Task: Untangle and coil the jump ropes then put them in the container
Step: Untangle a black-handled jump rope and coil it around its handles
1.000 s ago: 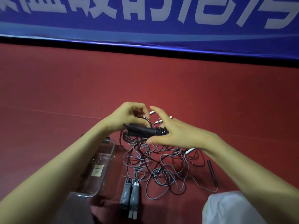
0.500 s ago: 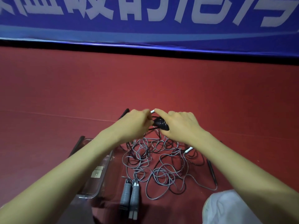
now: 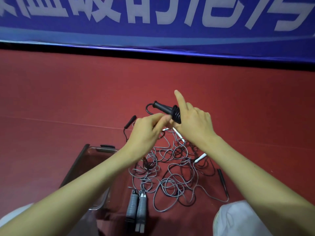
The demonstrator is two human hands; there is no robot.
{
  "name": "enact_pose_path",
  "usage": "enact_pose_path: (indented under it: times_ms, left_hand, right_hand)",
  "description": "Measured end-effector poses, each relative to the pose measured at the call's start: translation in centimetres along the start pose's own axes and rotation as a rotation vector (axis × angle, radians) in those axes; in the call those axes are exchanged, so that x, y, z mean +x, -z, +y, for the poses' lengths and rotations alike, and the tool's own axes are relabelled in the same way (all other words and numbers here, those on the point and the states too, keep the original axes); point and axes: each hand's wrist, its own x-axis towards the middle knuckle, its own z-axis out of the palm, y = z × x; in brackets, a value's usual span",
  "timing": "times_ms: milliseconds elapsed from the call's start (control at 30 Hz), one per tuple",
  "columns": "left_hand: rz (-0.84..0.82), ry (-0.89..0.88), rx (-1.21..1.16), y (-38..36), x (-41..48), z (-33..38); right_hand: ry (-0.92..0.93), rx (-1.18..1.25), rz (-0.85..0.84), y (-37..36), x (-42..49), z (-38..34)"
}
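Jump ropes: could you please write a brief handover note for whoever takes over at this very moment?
Left hand: pinches the cord of the black jump rope.
Right hand: grips that rope's handles, cord wound round them, index finger straight.
On the floor: grey tangle, grey handles, clear container at the left.
Done: black rope nearly coiled.
Left: finish the wrap, place it in the container, then untangle and coil the rest.
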Motion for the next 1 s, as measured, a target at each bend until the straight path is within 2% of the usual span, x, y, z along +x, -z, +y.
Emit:
enact_pose_path:
  times_ms: [167, 267, 400, 633, 733, 900, 1000]
  left_hand:
    - [-0.226, 0.448, -0.728, 0.6, 0.8, -0.1]
    - [-0.258, 0.549, -0.825, 0.3, 1.1, -0.5]
    - [-0.205, 0.478, -0.717, 0.1, 1.6, -1.4]
    - [-0.258, 0.301, -0.513, 1.5, 1.9, -2.7]
    - [-0.233, 0.239, -0.490, 1.5, 2.0, -2.8]
    - [-0.241, 0.182, -0.389, 1.0, 2.0, -3.6]
    - [-0.327, 0.198, -0.288, 1.1, 2.0, -4.4]
  right_hand:
    - [-0.004, 0.050, 0.066, 0.7, -0.5, 0.0]
    - [-0.002, 0.079, 0.073, 1.0, -0.7, -0.1]
    - [-0.029, 0.199, 0.022, 1.4, -0.5, 0.0]
    - [0.071, 0.639, -0.271, 1.6, -0.4, 0.5]
    - [0.054, 0.788, -0.250, 1.5, -0.5, 0.5]
    - [-0.002, 0.817, -0.190, 0.7, -0.7, 0.3]
    - [-0.042, 0.913, -0.157, 0.8, -0.3, 0.4]
